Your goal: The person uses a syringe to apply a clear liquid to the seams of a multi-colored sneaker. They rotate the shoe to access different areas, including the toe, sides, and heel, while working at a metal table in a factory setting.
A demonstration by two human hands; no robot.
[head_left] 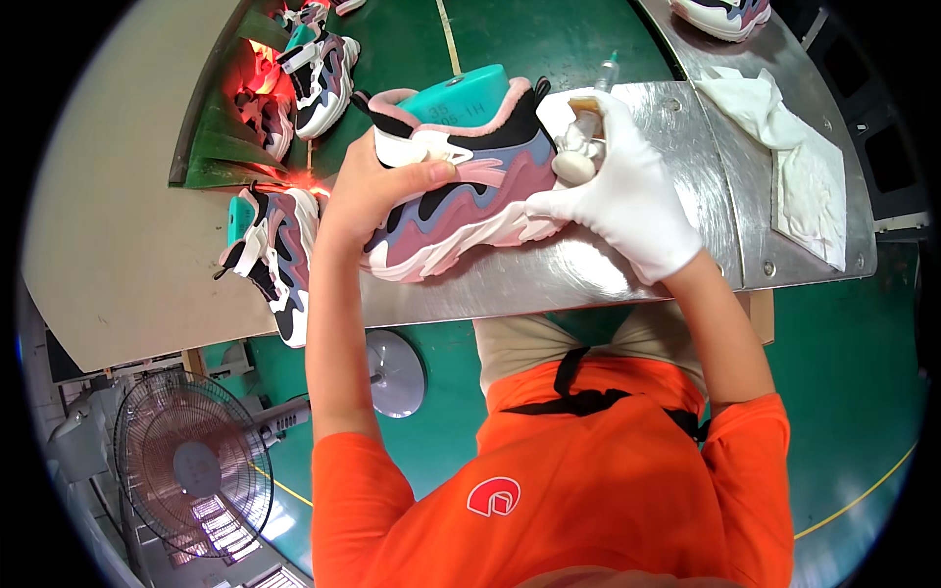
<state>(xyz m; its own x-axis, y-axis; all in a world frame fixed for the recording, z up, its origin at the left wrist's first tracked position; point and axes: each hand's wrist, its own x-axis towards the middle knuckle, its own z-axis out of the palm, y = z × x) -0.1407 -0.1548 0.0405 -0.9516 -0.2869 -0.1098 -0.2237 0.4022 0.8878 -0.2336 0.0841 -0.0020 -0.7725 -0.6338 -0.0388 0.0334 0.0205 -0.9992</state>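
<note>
A child-size-looking sneaker (461, 186) in pink, mauve, blue-grey, black and white lies sideways over the metal plate, with a teal shoe last (456, 98) filling its opening. My bare left hand (377, 191) grips it at the left end, the thumb lying across the upper. My right hand (627, 191) wears a white glove and is closed round a clear syringe (607, 76) with a green tip that points away from me. Its thumb touches the sole's right end. A round white piece (572, 168) shows beside the gloved fingers; what it belongs to is unclear.
Another sneaker (279, 260) stands at the left table edge. Several more sit on the green belt (392, 39), near a red-glowing opening with green flaps (221, 142). White cloths (809, 186) lie on the right of the metal plate (676, 127). A fan (196, 465) stands lower left.
</note>
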